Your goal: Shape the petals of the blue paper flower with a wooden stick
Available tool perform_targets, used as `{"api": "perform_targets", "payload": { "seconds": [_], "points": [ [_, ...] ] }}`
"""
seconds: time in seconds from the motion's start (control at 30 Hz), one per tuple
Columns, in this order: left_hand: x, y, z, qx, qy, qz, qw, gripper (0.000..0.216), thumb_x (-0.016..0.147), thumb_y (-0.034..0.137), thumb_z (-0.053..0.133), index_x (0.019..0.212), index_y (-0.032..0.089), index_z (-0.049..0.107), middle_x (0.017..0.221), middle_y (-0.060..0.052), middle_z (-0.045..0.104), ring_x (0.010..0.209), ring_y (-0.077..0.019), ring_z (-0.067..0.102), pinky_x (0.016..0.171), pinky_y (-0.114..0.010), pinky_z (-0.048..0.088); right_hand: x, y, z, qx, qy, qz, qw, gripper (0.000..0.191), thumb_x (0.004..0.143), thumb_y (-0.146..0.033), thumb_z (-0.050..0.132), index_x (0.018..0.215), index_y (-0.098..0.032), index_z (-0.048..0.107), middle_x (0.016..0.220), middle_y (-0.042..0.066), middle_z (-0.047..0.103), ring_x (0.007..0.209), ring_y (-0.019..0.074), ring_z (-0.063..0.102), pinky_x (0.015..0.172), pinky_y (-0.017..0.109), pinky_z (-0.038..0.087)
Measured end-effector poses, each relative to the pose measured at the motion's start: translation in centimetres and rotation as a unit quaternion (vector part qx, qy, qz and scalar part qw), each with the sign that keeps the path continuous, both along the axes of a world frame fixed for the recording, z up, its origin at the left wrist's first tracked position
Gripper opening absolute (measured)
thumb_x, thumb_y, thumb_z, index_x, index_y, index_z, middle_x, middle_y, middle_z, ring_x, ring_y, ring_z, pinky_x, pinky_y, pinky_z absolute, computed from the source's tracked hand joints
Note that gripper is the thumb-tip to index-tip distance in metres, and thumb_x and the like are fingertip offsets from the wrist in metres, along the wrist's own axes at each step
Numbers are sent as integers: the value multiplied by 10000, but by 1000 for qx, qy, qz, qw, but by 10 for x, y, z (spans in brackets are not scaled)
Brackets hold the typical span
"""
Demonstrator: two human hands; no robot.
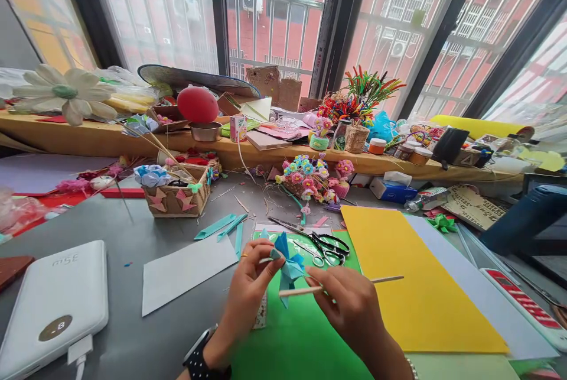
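Note:
A blue folded-paper flower with pointed petals is in the fingers of my left hand, pinched by its left side between thumb and forefinger. My right hand is closed around a thin wooden stick, which lies across in front of the flower. Its fingertips are at the flower's right edge; whether they also grip the paper I cannot tell. Both hands are above a green sheet. Just beyond the flower are black-handled scissors and a smaller silver pair. Folded blue paper strips lie farther left.
A white card and a power bank lie to the left, a yellow sheet to the right. Behind stand a cardboard box, a bunch of small craft flowers and a crowded shelf under the windows.

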State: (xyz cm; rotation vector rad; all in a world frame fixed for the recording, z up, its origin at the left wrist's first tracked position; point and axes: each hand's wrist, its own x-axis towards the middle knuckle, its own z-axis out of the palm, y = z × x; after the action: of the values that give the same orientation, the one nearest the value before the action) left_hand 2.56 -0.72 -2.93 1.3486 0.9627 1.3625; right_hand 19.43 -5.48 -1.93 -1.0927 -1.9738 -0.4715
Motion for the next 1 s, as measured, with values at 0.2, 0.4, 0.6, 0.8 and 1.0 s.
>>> {"api": "perform_targets", "payload": {
  "seconds": [0.2, 0.4, 0.6, 0.8, 1.0],
  "points": [
    [-1, 2, -6, 52, 46, 58, 996, 86, 749, 288, 605, 745, 203, 610, 730, 13, 500, 635, -123, 500, 600, -225, 421, 2, 1, 1, -151, 106, 14, 983, 301, 912, -323, 361, 939, -178, 622, 784, 60, 659, 713, 177, 598, 609, 263, 438],
    [4, -9, -2, 39, 56, 61, 996, 70, 754, 238, 603, 808, 201, 580, 713, 29, 601, 631, -133, 609, 661, -249, 456, -2, 1, 1, -217, 218, 3, 951, 302, 908, -289, 358, 836, -184, 632, 598, 8, 588, 558, 143, 562, 510, 223, 415],
    [7, -13, 0, 22, 31, 29, 999, 71, 757, 243, 585, 779, 186, 550, 736, 19, 609, 655, -143, 648, 638, -244, 503, -3, 1, 2, -253, 256, 33, 932, 210, 876, -285, 439, 834, -185, 619, 653, 1, 630, 574, 127, 592, 526, 196, 441],
    [9, -15, -4, 42, 83, 53, 994, 92, 772, 266, 565, 748, 181, 540, 716, 10, 625, 650, -153, 657, 613, -247, 509, -7, -1, 0, -233, 307, 13, 923, 142, 853, -262, 485, 858, -188, 606, 685, 4, 640, 582, 123, 604, 526, 191, 462],
    [8, -15, -10, 102, 203, 107, 968, 124, 779, 310, 564, 751, 189, 560, 664, 6, 663, 621, -174, 668, 599, -267, 496, -9, -3, 6, -176, 284, -1, 943, 112, 831, -240, 530, 790, -195, 625, 764, 30, 601, 647, 128, 577, 533, 202, 457]
  ]
}}
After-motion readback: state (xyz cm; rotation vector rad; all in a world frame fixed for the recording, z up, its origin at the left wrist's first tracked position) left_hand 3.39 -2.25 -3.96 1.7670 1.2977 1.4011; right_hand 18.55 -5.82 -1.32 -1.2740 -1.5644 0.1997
